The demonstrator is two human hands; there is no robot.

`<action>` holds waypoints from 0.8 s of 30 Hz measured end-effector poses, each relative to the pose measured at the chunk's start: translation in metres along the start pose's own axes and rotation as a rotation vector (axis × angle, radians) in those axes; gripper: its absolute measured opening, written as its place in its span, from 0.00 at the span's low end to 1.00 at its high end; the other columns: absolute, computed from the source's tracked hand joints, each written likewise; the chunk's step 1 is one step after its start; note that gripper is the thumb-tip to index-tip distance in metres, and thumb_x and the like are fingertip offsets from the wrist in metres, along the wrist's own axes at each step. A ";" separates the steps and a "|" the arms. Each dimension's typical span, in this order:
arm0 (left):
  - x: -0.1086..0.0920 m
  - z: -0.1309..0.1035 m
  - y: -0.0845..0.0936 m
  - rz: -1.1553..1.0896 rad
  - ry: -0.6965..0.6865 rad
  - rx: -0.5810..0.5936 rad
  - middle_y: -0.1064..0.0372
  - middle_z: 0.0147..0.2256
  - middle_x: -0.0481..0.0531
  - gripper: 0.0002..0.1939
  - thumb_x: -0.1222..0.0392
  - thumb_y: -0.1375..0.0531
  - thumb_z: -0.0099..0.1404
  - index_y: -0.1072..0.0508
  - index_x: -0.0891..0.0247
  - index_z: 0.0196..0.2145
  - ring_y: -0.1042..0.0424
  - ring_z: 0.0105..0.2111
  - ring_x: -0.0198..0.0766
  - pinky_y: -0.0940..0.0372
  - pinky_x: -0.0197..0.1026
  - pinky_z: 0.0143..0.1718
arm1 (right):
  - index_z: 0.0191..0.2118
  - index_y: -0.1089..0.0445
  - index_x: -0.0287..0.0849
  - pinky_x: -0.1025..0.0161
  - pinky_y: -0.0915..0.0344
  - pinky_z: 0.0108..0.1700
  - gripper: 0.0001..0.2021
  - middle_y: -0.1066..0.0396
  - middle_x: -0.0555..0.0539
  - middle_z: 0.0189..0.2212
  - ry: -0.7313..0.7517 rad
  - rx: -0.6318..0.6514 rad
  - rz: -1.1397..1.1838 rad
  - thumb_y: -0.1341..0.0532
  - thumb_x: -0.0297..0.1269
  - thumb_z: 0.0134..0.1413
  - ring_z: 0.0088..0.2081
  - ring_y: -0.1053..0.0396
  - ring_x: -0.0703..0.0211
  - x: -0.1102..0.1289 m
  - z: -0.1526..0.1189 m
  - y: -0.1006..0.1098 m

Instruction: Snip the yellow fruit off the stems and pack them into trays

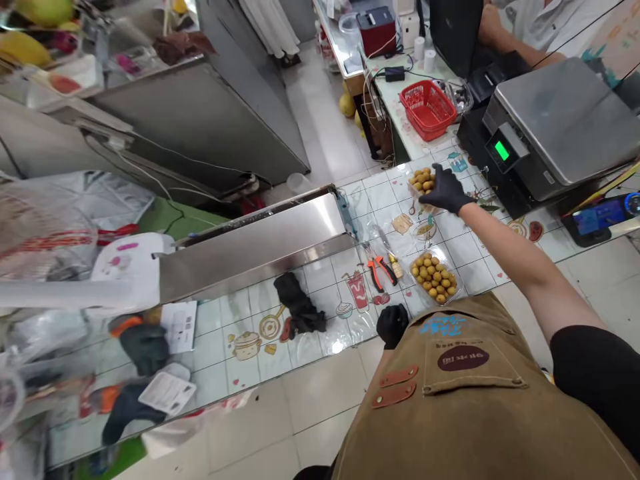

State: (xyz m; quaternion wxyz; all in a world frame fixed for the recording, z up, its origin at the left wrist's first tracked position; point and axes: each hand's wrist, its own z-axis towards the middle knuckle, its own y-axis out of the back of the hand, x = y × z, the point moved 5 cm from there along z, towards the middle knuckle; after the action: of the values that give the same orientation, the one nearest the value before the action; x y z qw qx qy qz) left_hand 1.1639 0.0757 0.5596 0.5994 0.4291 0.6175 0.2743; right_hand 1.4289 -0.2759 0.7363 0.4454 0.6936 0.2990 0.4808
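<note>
My right hand [446, 191], in a black glove, grips the edge of a clear plastic box of longans [423, 181] at the far side of the counter. Its thumb and fingers close on the box's near right side. A second clear box of longans [435, 277] sits nearer to me, touched by neither hand. My left hand [393, 325], also black-gloved, is at the counter's front edge with its fingers curled in and nothing visible in them. Beyond it lie orange-handled pliers [382, 272] and a small yellowish bottle [395, 265].
A steel scale [570, 120] stands to the right, behind a red basket [429, 108]. On the left, a long metal housing [260, 247] runs along the counter [340, 333]. Black cloth-like gloves [300, 307] and grey work gloves [143, 347] lie there. Another person's arm [510, 40] shows at top right.
</note>
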 end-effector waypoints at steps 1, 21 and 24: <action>0.001 0.000 0.000 0.002 0.006 0.009 0.36 0.27 0.55 0.20 0.58 0.44 0.78 0.41 0.56 0.26 0.34 0.34 0.45 0.44 0.47 0.37 | 0.78 0.43 0.31 0.34 0.31 0.64 0.57 0.31 0.24 0.64 -0.044 0.053 -0.048 0.21 0.53 0.49 0.63 0.30 0.26 0.006 0.002 -0.022; 0.007 0.005 -0.013 -0.009 0.039 0.039 0.39 0.28 0.53 0.21 0.53 0.46 0.79 0.42 0.57 0.26 0.40 0.35 0.44 0.50 0.46 0.38 | 0.87 0.59 0.41 0.35 0.38 0.65 0.58 0.55 0.19 0.80 0.001 0.412 -0.333 0.30 0.51 0.61 0.72 0.42 0.21 0.015 -0.234 -0.110; 0.005 0.007 -0.011 -0.026 0.026 0.012 0.39 0.28 0.54 0.21 0.53 0.46 0.79 0.41 0.58 0.26 0.40 0.34 0.44 0.51 0.45 0.37 | 0.88 0.58 0.45 0.36 0.37 0.64 0.56 0.51 0.20 0.79 0.009 0.407 -0.334 0.32 0.52 0.62 0.71 0.40 0.22 0.012 -0.231 -0.101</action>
State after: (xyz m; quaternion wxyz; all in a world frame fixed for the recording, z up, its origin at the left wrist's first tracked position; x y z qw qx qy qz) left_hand 1.1685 0.0734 0.5464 0.5924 0.4210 0.6322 0.2684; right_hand 1.2195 -0.1466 0.6826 0.3683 0.7079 0.5019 0.3337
